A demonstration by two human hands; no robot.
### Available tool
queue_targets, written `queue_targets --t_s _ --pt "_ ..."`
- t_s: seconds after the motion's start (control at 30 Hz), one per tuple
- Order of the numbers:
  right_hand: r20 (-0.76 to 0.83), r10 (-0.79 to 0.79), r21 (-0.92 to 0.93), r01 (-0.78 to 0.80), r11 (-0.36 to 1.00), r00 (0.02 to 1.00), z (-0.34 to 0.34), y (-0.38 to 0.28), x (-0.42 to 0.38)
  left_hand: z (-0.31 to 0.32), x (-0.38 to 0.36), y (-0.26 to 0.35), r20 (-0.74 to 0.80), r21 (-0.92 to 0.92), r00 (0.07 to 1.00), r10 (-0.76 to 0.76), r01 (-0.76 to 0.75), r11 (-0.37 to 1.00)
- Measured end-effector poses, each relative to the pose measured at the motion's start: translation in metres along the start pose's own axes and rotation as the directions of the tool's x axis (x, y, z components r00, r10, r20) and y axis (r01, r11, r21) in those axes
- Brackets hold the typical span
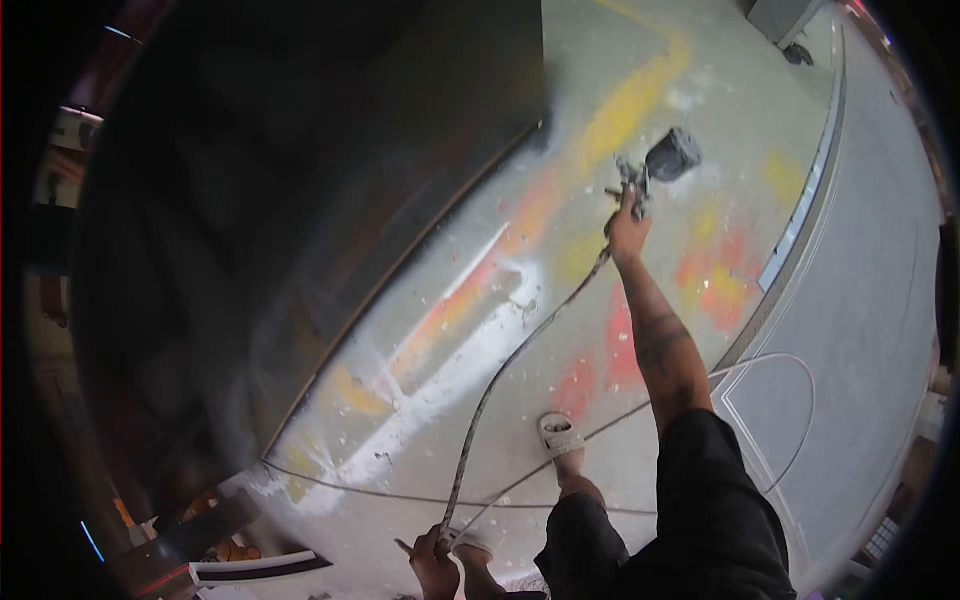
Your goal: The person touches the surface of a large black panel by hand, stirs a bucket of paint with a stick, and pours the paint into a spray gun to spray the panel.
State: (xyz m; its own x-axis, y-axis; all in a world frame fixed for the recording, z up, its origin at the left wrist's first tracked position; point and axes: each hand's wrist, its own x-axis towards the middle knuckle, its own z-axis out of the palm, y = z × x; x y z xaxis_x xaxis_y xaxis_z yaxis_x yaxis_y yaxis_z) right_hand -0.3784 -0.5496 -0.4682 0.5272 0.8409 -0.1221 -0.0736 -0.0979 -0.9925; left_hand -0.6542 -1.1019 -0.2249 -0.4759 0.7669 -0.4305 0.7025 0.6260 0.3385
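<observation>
My right hand is closed around the handle of a spray gun, held out ahead of me over the floor. A dark paint cup sits on the gun, tilted to the right. From the grip a dark air hose curves down to my left hand, low in the view. The fingers of that hand are wrapped round the hose. A large dark panel with a glossy face stands to the left, apart from the gun.
Yellow, red and white paint marks the floor. A thinner hose runs across it near my sandalled feet. At the right lies a large grey panel. A grey block stands at the top right, a pale strip lies lower left.
</observation>
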Motion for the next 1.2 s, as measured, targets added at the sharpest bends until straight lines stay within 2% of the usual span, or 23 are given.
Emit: queue_targets --t_s 0.03,0.13,0.2,0.23,0.27,0.33,0.37,0.5,0.57,0.63,0.7,0.8,0.83,0.9,0.93,1.03,1.2 --pt "0.032 0.127 0.079 -0.129 0.988 0.991 -0.006 -0.026 -0.013 -0.007 -0.011 -0.016 -0.014 0.016 0.997 0.074 -0.074 0.997" --pt "0.034 0.149 0.125 -0.152 0.980 0.988 -0.022 -0.048 -0.023 -0.022 -0.037 -0.038 -0.069 -0.065 0.995 -0.074 0.070 0.995" --pt "0.036 0.232 0.026 -0.233 0.972 0.972 -0.022 -0.055 -0.026 -0.030 -0.051 -0.061 -0.089 -0.016 0.995 -0.045 0.044 0.999" --pt "0.031 0.229 0.036 -0.230 0.972 0.973 -0.022 -0.064 -0.027 -0.033 -0.057 -0.067 -0.106 0.032 0.994 -0.024 0.027 0.999" --pt "0.014 0.263 0.027 -0.263 0.964 0.965 -0.022 -0.072 -0.031 -0.038 -0.063 -0.069 -0.116 0.118 0.992 0.055 -0.042 0.992" --pt "-0.010 0.290 0.026 -0.290 0.957 0.957 -0.022 -0.088 -0.036 -0.040 -0.072 -0.078 -0.094 0.061 0.995 0.019 -0.013 0.998" --pt "0.004 0.264 0.057 -0.263 0.963 0.965 -0.020 -0.096 -0.037 -0.040 -0.074 -0.076 -0.071 -0.002 0.997 -0.027 0.027 1.000" --pt "0.045 0.175 0.116 -0.179 0.977 0.984 -0.014 -0.139 -0.043 -0.038 -0.084 -0.069 -0.081 -0.039 0.996 -0.041 0.038 0.999" --pt "0.074 0.024 0.169 -0.036 0.985 0.997 -0.012 -0.170 -0.043 -0.034 -0.087 -0.069 -0.098 -0.021 0.995 -0.017 0.015 1.000" --pt "0.069 0.026 0.167 -0.037 0.985 0.997 -0.003 -0.214 -0.036 -0.037 -0.086 -0.058 -0.106 0.000 0.994 0.002 -0.002 1.000" --pt "0.062 0.027 0.172 -0.037 0.984 0.998 0.004 -0.256 -0.032 -0.042 -0.084 -0.044 -0.114 -0.061 0.993 -0.010 0.003 0.998" --pt "0.043 -0.085 0.296 0.069 0.953 0.995 0.016 -0.306 -0.022 -0.049 -0.082 -0.032 -0.154 -0.028 0.986 0.070 -0.075 0.997" --pt "0.044 -0.090 0.297 0.073 0.952 0.995 0.017 -0.318 -0.023 -0.052 -0.080 -0.028 -0.157 -0.032 0.985 0.071 -0.077 0.997" --pt "0.085 -0.114 0.414 0.069 0.908 0.990 0.017 -0.361 -0.034 -0.058 -0.076 -0.019 -0.174 -0.082 0.981 0.085 -0.100 0.992" --pt "0.111 -0.187 0.413 0.126 0.902 0.976 0.017 -0.367 -0.034 -0.060 -0.074 -0.017 -0.175 -0.081 0.981 0.085 -0.100 0.992" --pt "0.147 -0.279 0.432 0.192 0.881 0.949 0.021 -0.394 -0.042 -0.065 -0.070 -0.010 -0.202 -0.103 0.975 0.088 -0.111 0.988" --pt "0.155 -0.245 0.443 0.154 0.883 0.957 0.027 -0.408 -0.037 -0.069 -0.070 -0.009 -0.212 -0.125 0.973 0.088 -0.116 0.985"
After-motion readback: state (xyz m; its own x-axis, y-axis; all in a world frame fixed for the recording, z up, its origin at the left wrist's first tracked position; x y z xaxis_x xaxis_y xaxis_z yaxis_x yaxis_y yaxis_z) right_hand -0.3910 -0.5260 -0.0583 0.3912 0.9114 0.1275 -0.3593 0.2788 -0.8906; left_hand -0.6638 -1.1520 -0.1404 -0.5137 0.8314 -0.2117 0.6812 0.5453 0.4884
